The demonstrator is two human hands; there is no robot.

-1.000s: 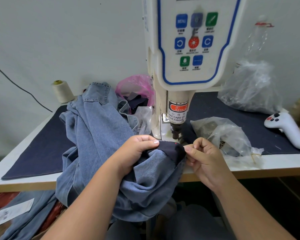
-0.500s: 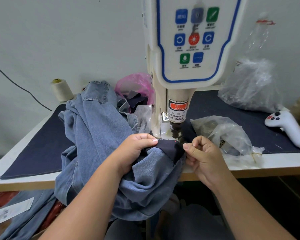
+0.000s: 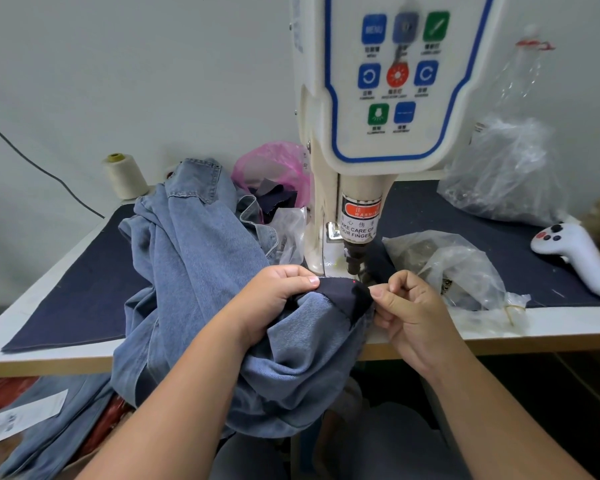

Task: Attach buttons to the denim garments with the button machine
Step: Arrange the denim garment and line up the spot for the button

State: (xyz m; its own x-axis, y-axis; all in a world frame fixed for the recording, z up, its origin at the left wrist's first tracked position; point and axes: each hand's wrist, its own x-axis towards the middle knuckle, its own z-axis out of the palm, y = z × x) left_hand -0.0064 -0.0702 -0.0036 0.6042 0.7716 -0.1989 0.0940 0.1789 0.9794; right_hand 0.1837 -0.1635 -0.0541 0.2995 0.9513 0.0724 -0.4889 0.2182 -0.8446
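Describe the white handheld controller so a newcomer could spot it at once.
Start at the button machine standing mid-table and look to its right along the dark mat. Past the clear plastic bags, near the table's right end, lies the controller. It is the only hard white thing there, pistol-shaped, with dark and red buttons on its round head.
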